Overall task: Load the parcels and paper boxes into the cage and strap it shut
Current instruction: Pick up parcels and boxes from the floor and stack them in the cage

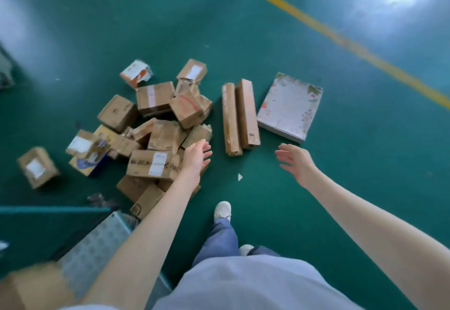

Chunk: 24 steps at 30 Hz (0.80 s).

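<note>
Mostly brown and scuffed, the pile of parcels [155,134] lies heaped on the green floor [316,200], small cardboard boxes tipped at every angle, several with white shipping labels and creased or torn flaps. One labelled parcel [152,163] sits at the near edge of the heap, dark print along its side. At the far edge lies a torn white-and-orange box [135,73], and a lone parcel [37,166] with a white label sits apart to the left.

Just right of the heap, two long narrow boxes [239,115] lie side by side, touching along their length, the left one wrinkled and dented. Beside them lies a flat pale box [289,106] printed with flowers at its corners.

The left hand [196,156] hangs over the near right edge of the heap, fingers straight and spread, holding nothing. The right hand [295,161] is likewise empty, fingers loosely extended, above bare floor near the long boxes' near ends.

Lower left, a teal rail [53,210] and a patterned metal plate [97,249] show, blurred. A white shoe [222,210] stands below the hands, and a yellow line [341,39] crosses the floor beyond.
</note>
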Available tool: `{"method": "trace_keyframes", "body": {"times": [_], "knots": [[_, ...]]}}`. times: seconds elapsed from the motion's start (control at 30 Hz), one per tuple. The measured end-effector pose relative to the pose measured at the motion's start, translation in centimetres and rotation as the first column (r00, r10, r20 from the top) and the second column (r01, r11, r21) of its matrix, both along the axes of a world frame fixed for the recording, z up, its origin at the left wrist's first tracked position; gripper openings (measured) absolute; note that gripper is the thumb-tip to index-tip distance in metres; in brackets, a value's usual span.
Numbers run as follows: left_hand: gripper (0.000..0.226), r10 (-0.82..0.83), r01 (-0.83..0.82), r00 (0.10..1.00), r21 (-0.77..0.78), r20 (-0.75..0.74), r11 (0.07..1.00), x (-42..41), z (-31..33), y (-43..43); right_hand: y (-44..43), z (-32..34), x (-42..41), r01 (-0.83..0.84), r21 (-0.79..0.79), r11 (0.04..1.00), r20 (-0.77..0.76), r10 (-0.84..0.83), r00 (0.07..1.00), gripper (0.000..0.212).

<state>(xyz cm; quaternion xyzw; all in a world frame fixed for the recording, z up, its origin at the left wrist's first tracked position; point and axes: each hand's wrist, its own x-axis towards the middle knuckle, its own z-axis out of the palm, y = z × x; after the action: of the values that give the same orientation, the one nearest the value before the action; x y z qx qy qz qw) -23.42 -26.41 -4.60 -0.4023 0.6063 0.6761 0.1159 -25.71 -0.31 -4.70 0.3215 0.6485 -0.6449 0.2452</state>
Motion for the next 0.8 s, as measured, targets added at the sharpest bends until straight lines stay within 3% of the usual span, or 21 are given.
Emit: {"method": "trace_keyframes", "body": {"times": [0.37, 0.63, 0.8], "knots": [[0.023, -0.237, 0.24, 0.968, -0.038, 0.083, 0.97, -14.8, -3.4, 5.2, 5.8, -1.7, -7.1, 0.322, 0.043, 0.946, 0.027, -0.323, 0.946, 0.014], [0.02, -0.36, 0.373, 0.927, -0.159, 0.102, 0.914, -26.0, -6.4, 15.5, 16.2, -5.3, -16.9, 0.33, 0.113, 0.937, 0.05, -0.337, 0.94, 0.031], [0.036, -0.331, 0.368, 0.927, -0.257, 0.175, 0.894, -31.8, -8.9, 22.3, 23.0, -7.7, -22.7, 0.267, 0.137, 0.954, 0.128, -0.284, 0.95, 0.05]]}}
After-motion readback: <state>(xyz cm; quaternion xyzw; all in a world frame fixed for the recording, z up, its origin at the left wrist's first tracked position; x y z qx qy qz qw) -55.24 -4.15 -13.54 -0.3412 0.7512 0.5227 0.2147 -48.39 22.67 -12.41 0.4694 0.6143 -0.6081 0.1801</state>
